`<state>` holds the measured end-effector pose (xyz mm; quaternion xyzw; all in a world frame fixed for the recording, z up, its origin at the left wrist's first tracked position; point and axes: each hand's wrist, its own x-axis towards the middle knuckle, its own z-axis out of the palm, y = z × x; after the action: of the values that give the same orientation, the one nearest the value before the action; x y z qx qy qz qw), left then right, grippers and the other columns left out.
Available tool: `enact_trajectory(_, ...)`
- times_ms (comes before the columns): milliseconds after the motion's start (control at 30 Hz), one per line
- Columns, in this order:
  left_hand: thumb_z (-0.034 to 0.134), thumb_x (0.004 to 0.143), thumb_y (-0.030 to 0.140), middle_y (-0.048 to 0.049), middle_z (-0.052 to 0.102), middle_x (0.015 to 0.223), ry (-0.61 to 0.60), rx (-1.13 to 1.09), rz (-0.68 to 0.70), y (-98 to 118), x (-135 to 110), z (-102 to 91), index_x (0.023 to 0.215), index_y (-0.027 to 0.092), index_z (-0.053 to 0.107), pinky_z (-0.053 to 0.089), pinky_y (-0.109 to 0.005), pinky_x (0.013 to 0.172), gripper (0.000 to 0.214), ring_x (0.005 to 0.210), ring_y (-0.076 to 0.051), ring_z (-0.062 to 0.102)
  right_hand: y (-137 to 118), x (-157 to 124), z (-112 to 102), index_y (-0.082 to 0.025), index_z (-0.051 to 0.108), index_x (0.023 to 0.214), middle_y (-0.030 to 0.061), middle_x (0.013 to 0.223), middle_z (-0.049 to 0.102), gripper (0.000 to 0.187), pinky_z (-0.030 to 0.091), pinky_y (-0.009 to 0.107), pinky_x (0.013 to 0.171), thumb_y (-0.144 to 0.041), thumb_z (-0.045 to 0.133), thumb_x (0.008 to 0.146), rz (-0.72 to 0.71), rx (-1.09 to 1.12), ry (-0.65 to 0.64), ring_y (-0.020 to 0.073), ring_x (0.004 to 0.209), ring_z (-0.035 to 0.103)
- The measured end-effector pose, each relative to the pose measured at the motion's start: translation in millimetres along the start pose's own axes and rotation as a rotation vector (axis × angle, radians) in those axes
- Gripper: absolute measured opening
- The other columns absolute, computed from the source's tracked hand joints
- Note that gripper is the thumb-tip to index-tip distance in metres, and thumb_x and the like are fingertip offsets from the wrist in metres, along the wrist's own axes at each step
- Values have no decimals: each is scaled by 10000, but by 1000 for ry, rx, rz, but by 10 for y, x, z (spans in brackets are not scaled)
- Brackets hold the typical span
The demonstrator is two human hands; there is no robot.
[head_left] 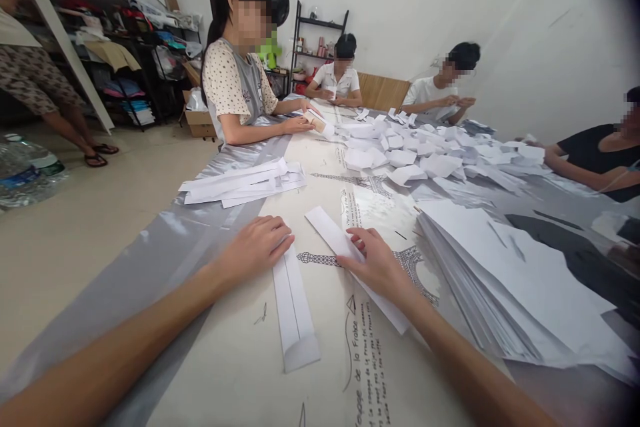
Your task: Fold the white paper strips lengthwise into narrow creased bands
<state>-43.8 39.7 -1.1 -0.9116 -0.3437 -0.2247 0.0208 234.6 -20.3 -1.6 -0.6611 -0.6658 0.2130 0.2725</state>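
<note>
A folded white paper strip (296, 320) lies lengthwise on the table before me, a seam along its middle and a flap at its near end. My left hand (263, 240) is closed over its far end, fingers bent together and the thumb at the side. To the right, a second folded paper strip (325, 227) lies slantwise. My right hand (373, 260) grips that strip across its width, thumb on the left edge and curled fingers on the other. Its lower part passes beneath my wrist.
Folded strips (240, 183) lie beyond my left hand. A stack of white sheets (500, 273) is at right, and a heap of folded paper pieces (415, 147) farther back. A co-worker (240, 80) handles paper at the left edge; several other people sit around the table.
</note>
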Motion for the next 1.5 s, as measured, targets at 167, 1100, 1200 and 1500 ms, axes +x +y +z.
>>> enact_trajectory(167,349,1087,306,-69,675,957,-3,-17,3,-36,-8,8,931,178,671,509,-392,828,380,863,-218,634,-38,26,-71,-247,605,1238,51,1028,602,492,511,381,751,-406,742,793,33,125,-33,215,841,594)
enact_trajectory(1100,488,1057,244,-126,612,1387,212,-219,232,208,-13,-50,1362,241,557,470,-478,1099,312,1291,-267,573,-338,-136,-40,-267,627,1134,22,1034,723,277,520,332,780,-396,705,901,204,976,-566,212,885,687)
enact_trajectory(1200,467,1064,229,-100,676,1312,112,-212,333,184,-18,4,1364,243,575,458,-483,1120,319,1230,-245,624,-363,-123,-66,-265,599,1100,-13,892,693,246,498,312,715,-396,684,909,181,802,-569,183,782,655)
enact_trajectory(1500,500,1064,282,-75,559,1505,-19,-226,379,198,-23,-11,1523,276,451,298,-517,1245,462,1424,-245,493,-330,-123,-103,-335,455,1461,35,1048,702,585,548,423,804,-402,674,923,131,624,-548,215,877,659)
